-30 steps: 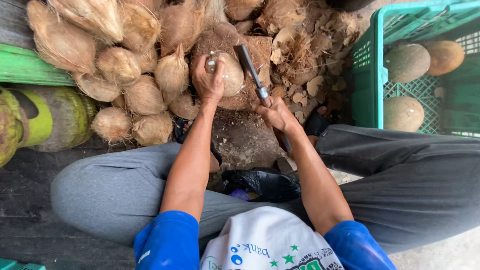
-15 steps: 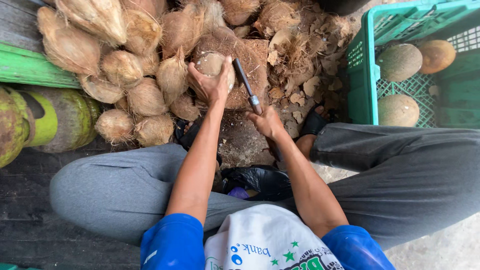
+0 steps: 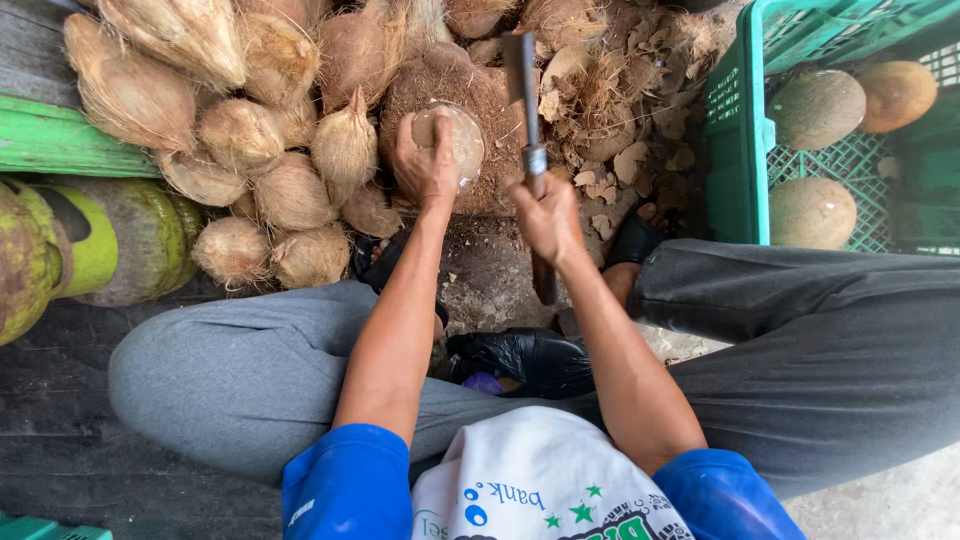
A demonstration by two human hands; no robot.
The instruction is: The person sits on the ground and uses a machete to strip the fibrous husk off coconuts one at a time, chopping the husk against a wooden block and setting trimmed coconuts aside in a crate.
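Note:
My left hand grips a round, partly husked coconut and holds it down on a brown block covered in husk fibre. My right hand is shut on the handle of a heavy knife. Its dark blade points away from me and stands just right of the coconut, over the block. My knees in grey trousers spread to both sides of the block.
A heap of husked brown coconuts lies at the left. Husk scraps litter the ground at the right. A green plastic crate holds three peeled coconuts. Green unhusked coconuts lie at far left. A black bag sits between my legs.
My right hand has swung the knife up from a slant to nearly straight ahead. My left hand has turned the coconut and kept its grip on it.

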